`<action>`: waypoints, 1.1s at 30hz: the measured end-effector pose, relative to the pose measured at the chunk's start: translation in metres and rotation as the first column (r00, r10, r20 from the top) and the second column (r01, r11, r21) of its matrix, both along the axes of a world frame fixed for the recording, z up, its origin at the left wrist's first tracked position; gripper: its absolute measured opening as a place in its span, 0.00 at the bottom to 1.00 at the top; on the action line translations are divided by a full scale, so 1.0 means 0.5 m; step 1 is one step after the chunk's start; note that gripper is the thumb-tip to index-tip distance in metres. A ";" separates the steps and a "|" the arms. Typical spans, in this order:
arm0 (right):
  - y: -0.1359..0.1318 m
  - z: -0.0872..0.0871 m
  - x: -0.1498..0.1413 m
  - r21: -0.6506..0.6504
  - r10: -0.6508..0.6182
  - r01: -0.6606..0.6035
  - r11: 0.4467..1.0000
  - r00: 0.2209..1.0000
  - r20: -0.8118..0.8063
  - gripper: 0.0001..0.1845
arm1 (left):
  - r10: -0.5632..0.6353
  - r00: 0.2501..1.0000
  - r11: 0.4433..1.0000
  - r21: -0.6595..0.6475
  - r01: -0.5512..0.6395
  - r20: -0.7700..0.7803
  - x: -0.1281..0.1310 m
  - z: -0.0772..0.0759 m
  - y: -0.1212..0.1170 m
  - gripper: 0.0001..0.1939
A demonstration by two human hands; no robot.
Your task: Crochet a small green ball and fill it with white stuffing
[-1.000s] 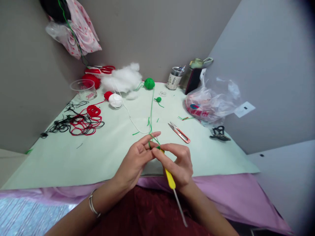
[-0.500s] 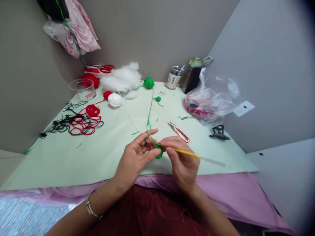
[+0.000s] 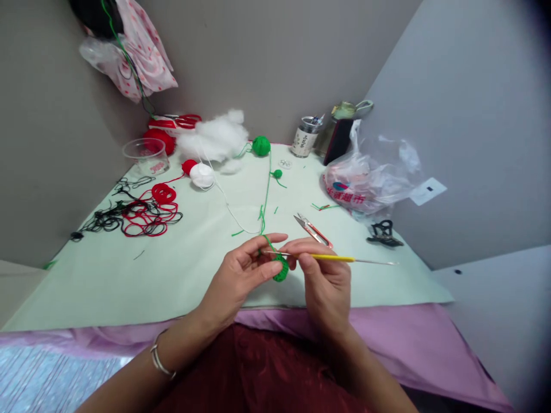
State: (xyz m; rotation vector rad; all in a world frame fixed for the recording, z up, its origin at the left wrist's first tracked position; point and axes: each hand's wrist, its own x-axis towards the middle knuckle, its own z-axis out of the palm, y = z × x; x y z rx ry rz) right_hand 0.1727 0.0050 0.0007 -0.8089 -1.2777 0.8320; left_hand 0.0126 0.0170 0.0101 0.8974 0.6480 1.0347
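Observation:
Between thumb and fingers, my left hand (image 3: 241, 272) pinches a small round green crochet piece (image 3: 281, 269). Its index finger is stretched out, with green yarn running over it toward the green yarn ball (image 3: 261, 145) at the back. My right hand (image 3: 327, 281) is closed around a crochet hook (image 3: 333, 258) with a yellow grip and metal ends. The hook's left end lies just above the crochet piece, by the yarn; whether it catches a loop I cannot tell. Thread snips (image 3: 313, 230) with orange handles lie beyond my right hand.
At the left are tangled black and red yarn (image 3: 142, 215) and a clear plastic cup (image 3: 148, 156). White stuffing (image 3: 213, 137) and a white yarn ball (image 3: 201, 175) sit further back. A plastic bag (image 3: 365, 180), a pen jar (image 3: 305, 137) and a black hair claw (image 3: 384, 234) stand rightward.
The hook has swung nearly level, and its tip now shows above the green piece. Both hands have shifted slightly right in the view, still holding the same things.

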 end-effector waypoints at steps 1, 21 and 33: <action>0.002 -0.001 0.001 -0.030 0.022 -0.023 0.999 0.999 -0.044 0.09 | -0.018 1.000 1.000 0.023 0.019 -0.014 -0.002 -0.003 -0.001 0.18; -0.001 0.017 0.023 0.004 0.103 -0.104 0.995 0.994 0.043 0.11 | 0.197 0.923 0.932 0.354 -0.072 -0.331 -0.012 0.012 -0.001 0.20; -0.017 0.017 0.024 0.453 -0.272 -0.050 0.890 0.739 0.617 0.13 | 0.359 0.862 0.844 0.518 -0.137 -0.358 -0.001 -0.009 0.002 0.18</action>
